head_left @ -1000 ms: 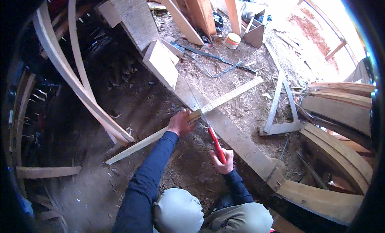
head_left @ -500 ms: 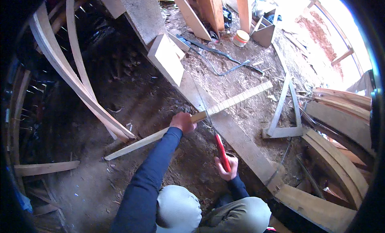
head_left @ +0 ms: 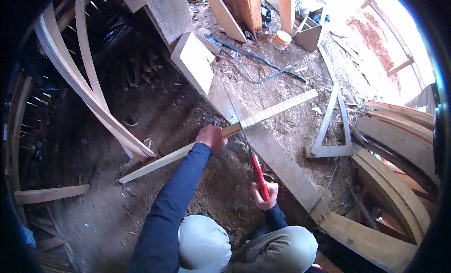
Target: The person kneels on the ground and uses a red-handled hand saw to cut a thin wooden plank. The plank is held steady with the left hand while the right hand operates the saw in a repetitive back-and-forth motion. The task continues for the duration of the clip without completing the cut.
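Observation:
A long pale wooden strip (head_left: 277,108) lies slantwise across a thick wooden beam (head_left: 282,162), its upper part marked with many close crosswise lines. My left hand (head_left: 212,136) is closed round the strip just left of the beam. My right hand (head_left: 265,194) grips the red handle of a handsaw (head_left: 259,172). The saw's thin blade crosses the strip near where the lined part begins, over the beam. How deep the blade sits in the wood cannot be made out.
A pale wood block (head_left: 193,61) sits on the beam's far part. Beyond it are a dark strap (head_left: 256,59) and a lidded tub (head_left: 281,40). A triangular wooden frame (head_left: 329,151) lies right. Curved timbers (head_left: 96,108) rise at left; more curved pieces (head_left: 390,193) are at right.
The whole view has shifted slightly, so things sit a little further left and up. Both hands keep their holds, and the saw still crosses the strip at about the same place.

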